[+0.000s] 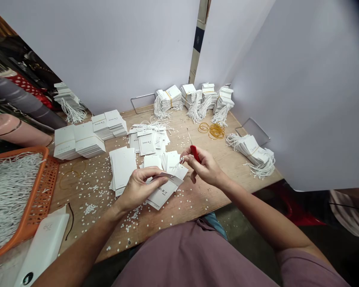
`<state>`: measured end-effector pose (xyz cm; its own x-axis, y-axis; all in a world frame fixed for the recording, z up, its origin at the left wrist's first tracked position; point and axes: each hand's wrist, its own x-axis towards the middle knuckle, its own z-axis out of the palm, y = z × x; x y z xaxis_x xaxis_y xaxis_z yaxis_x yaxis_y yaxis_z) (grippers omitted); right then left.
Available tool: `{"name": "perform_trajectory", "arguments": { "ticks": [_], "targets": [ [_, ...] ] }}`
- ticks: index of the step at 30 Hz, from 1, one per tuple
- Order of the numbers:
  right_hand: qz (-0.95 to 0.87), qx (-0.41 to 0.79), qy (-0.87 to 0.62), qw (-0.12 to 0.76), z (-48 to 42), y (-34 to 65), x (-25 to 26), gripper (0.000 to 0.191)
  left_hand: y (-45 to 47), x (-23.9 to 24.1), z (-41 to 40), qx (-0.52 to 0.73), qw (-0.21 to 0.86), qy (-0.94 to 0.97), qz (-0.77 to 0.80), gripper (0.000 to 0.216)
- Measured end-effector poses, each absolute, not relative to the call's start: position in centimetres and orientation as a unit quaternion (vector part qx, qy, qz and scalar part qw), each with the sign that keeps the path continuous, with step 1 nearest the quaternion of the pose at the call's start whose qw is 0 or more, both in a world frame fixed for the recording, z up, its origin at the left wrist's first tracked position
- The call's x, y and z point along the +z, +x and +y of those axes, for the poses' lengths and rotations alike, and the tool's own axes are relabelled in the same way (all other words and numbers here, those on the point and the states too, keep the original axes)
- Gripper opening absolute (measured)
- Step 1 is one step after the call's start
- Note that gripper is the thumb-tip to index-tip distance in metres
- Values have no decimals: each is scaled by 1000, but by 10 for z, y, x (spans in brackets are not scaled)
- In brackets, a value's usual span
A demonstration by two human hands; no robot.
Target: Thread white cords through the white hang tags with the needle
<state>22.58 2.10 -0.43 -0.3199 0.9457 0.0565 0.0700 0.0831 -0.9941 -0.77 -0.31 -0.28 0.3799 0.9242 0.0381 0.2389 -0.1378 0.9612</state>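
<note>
My left hand (142,185) pinches a small stack of white hang tags (164,187) just above the wooden table (185,203). My right hand (205,165) is closed round a red-handled needle tool (194,152) whose thin metal shaft points up and away. A white string loop (182,160) runs between the tool and the tags. Loose piles of white tags (124,165) lie right behind both hands.
An orange basket (40,191) full of white strings sits at the left. Stacks of unstrung tags (77,139) stand at back left, bundled strung tags (197,97) at the back and right (254,153). Yellow rubber bands (214,130) and white punch dots litter the table. A white box (43,247) lies near left.
</note>
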Motion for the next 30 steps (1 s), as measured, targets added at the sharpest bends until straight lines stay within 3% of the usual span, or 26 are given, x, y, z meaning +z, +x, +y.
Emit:
{"name": "perform_trajectory", "arguments": {
  "ticks": [4,6,11,15,19,24,30],
  "targets": [
    [-741,322,-433,400,26,234,-20,11,-16,-9,0,373,537,582,484,14],
    [-729,296,-459,412,30,241,-23,11,-20,-13,1,374,556,549,500,18],
    [-610,441,-476,455,33,244,-15,15,-19,-19,-1,334,610,516,499,21],
    [-477,636,-384,470,33,235,-11,25,-16,-22,-2,321,653,496,474,21],
    [-383,734,-298,475,33,227,-12,26,-16,-27,0,318,672,489,457,23],
    [-295,770,-283,491,31,220,-12,31,-15,-30,-10,313,672,513,433,22],
    [-319,719,-371,494,76,212,-22,35,-26,-20,10,324,644,538,437,22]
  ]
}}
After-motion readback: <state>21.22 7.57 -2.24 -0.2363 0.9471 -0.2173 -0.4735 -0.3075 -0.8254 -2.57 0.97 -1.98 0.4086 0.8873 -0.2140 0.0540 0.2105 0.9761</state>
